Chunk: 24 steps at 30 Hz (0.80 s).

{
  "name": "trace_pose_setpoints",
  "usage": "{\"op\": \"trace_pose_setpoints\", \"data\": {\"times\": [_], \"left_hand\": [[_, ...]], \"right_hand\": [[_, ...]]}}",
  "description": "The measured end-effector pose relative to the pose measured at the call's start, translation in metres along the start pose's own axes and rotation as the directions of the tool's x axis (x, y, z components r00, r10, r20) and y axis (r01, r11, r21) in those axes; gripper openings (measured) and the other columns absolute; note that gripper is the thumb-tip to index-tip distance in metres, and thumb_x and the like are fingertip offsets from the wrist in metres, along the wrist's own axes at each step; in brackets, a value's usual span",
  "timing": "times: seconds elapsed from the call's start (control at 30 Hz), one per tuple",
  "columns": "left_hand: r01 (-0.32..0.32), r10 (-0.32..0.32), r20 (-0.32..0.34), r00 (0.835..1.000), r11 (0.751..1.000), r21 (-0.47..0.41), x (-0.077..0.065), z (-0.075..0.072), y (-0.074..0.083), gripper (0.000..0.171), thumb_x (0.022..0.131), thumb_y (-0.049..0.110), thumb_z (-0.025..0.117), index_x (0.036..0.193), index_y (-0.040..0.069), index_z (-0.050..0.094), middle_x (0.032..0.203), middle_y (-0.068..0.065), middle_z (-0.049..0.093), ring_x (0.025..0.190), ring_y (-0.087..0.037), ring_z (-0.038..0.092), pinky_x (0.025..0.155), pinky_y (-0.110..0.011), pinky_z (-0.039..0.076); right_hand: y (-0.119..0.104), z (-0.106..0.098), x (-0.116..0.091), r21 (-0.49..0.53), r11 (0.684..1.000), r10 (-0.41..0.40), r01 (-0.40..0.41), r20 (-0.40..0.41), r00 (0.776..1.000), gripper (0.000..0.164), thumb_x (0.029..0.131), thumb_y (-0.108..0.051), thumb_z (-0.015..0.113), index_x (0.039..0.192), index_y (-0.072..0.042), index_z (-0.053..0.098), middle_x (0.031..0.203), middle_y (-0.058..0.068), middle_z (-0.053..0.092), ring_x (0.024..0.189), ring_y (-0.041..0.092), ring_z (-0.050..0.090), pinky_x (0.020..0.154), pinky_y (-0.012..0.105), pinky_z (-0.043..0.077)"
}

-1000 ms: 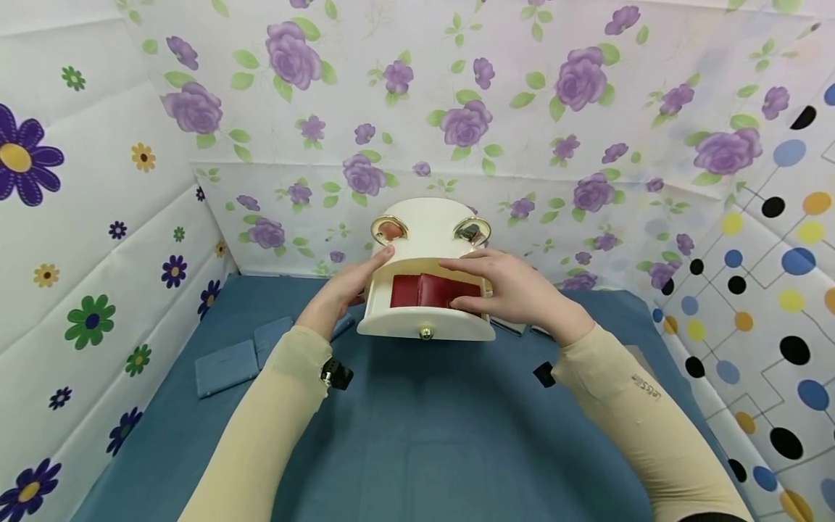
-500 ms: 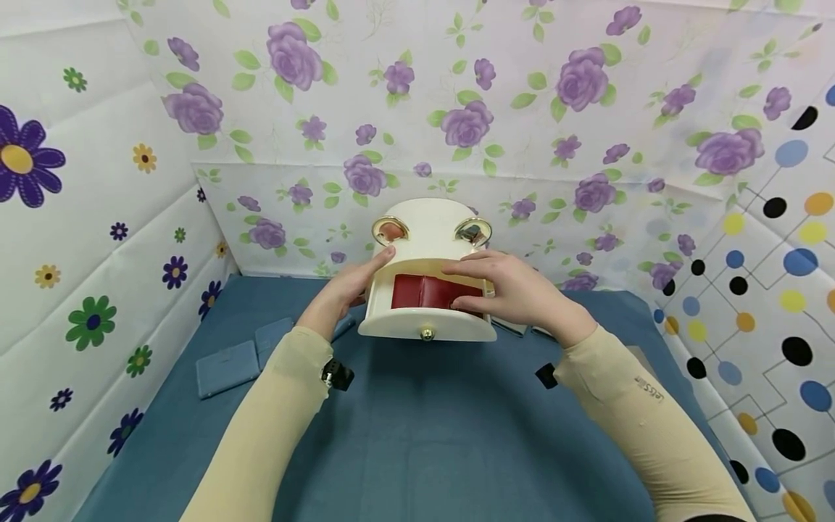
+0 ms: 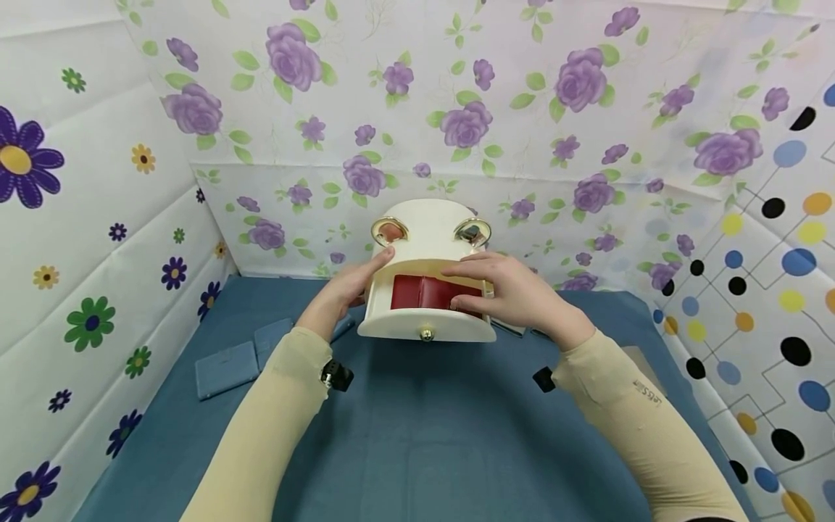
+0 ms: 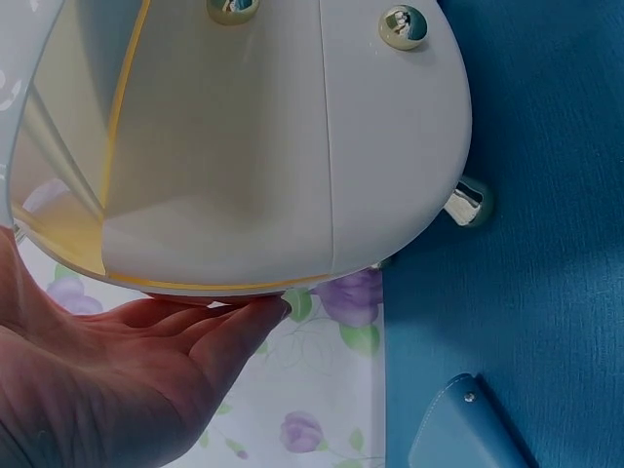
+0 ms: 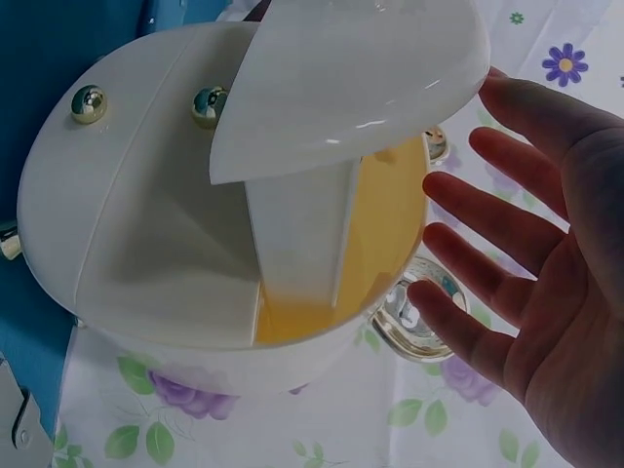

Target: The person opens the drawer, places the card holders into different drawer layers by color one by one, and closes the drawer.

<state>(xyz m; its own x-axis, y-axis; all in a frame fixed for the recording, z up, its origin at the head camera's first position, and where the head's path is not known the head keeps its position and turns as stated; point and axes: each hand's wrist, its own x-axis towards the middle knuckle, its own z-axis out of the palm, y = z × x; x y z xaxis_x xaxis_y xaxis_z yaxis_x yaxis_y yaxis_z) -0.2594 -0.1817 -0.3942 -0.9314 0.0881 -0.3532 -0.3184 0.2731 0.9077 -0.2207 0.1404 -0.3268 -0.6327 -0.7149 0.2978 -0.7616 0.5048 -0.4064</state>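
Observation:
A small white cabinet with a rounded front, gold knobs and gold ring handles stands at the back of the table, in the middle of the head view. Its upper drawer is pulled out, and a folded red leather wallet lies in it. My left hand rests along the cabinet's left side, thumb up by the top and fingers flat against the wall. At the drawer's right side is my right hand; its thumb touches the wallet and its spread fingers reach over the opening. The drawer front hides the thumb tip in the right wrist view.
Blue wallets lie on the blue table cloth to the left. A pale, flat item lies partly hidden under my right hand. Flower-printed sheeting rises close behind the cabinet, with patterned walls on both sides.

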Motion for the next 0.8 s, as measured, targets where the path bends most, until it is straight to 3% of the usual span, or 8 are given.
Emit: {"op": "trace_pose_setpoints", "data": {"times": [0.43,0.57,0.67,0.8], "left_hand": [[-0.001,0.001,-0.01,1.0,1.0,0.017,0.001,-0.002,0.003,0.116,0.071,0.098,0.065,0.143,0.008,0.063,0.136,-0.011,0.066,0.121,-0.029,0.065,0.11,-0.049,0.048],[-0.004,0.004,-0.015,1.0,1.0,0.022,0.001,-0.002,0.002,0.113,0.075,0.096,0.064,0.144,0.007,0.063,0.138,-0.012,0.065,0.121,-0.029,0.064,0.109,-0.049,0.049],[0.006,-0.006,-0.015,1.0,1.0,0.018,0.0,-0.001,0.001,0.111,0.078,0.094,0.064,0.148,0.007,0.06,0.142,-0.012,0.062,0.126,-0.03,0.061,0.112,-0.051,0.047],[0.009,-0.008,-0.016,1.0,1.0,0.011,0.0,0.0,0.001,0.113,0.079,0.092,0.065,0.152,0.006,0.056,0.146,-0.013,0.059,0.133,-0.033,0.058,0.116,-0.054,0.044]], "right_hand": [[0.002,0.006,-0.003,0.092,0.996,0.008,0.002,-0.104,0.995,0.044,0.1,-0.029,0.081,0.141,-0.015,0.073,0.141,0.002,0.069,0.135,0.025,0.06,0.109,0.054,0.05],[0.002,0.013,-0.008,0.159,0.986,0.087,-0.06,-0.17,0.982,0.041,0.1,-0.027,0.081,0.138,-0.017,0.075,0.136,0.0,0.073,0.122,0.026,0.068,0.1,0.053,0.056],[-0.001,0.019,-0.013,0.271,0.95,0.215,-0.154,-0.21,0.954,0.038,0.101,-0.03,0.08,0.137,-0.017,0.076,0.135,0.001,0.073,0.118,0.03,0.069,0.096,0.057,0.057],[-0.005,0.024,-0.02,0.467,0.856,0.368,-0.223,-0.246,0.897,0.035,0.104,-0.031,0.075,0.135,-0.015,0.076,0.135,0.004,0.073,0.122,0.031,0.068,0.102,0.054,0.056]]}}
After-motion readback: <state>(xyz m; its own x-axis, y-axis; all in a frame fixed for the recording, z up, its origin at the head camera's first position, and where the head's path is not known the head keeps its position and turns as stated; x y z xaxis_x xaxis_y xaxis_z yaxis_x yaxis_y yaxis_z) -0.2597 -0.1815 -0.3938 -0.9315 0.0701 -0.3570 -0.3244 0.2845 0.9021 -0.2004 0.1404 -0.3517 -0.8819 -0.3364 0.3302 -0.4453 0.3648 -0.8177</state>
